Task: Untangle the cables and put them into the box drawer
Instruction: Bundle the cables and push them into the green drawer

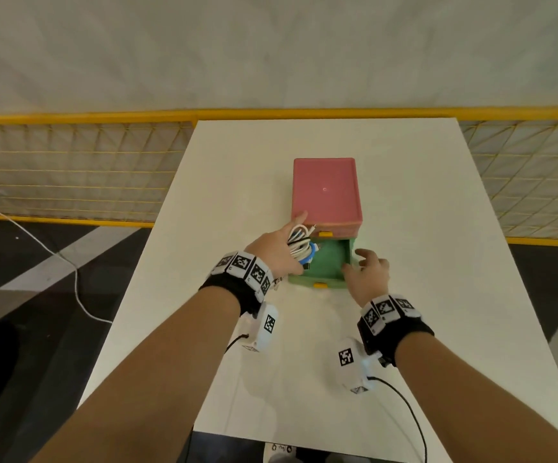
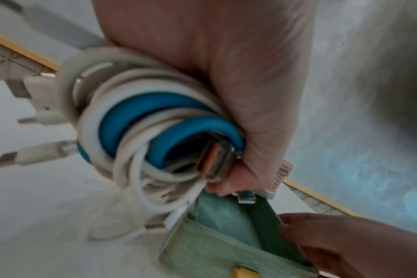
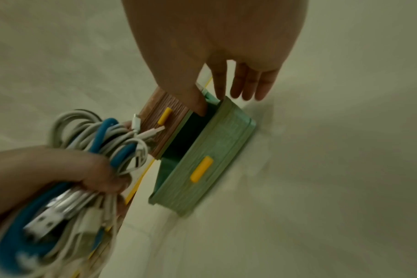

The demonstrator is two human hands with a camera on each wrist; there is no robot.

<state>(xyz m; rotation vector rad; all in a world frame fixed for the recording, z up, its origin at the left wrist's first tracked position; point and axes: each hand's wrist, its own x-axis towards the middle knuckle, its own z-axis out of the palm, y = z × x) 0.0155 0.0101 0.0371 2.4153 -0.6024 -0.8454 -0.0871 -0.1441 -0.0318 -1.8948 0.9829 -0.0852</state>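
A pink box [image 1: 326, 192] stands mid-table with its green lower drawer [image 1: 329, 262] pulled out toward me; a yellow handle [image 1: 320, 285] marks its front. My left hand [image 1: 276, 252] grips a coiled bundle of white, blue and black cables [image 1: 301, 247] just over the drawer's left edge. In the left wrist view the cable bundle [image 2: 143, 135] is wrapped in my fingers, plugs sticking out. My right hand [image 1: 366, 267] holds the drawer's right front corner, thumb inside the wall and fingers outside. The right wrist view shows the drawer [image 3: 202, 150] open with nothing seen inside.
The white table [image 1: 437, 295] reaches to a yellow mesh fence [image 1: 70, 168] at the back. A white cord [image 1: 37, 242] trails on the dark floor at left. The pink upper drawer's yellow handle [image 1: 325, 234] sits just above the open one.
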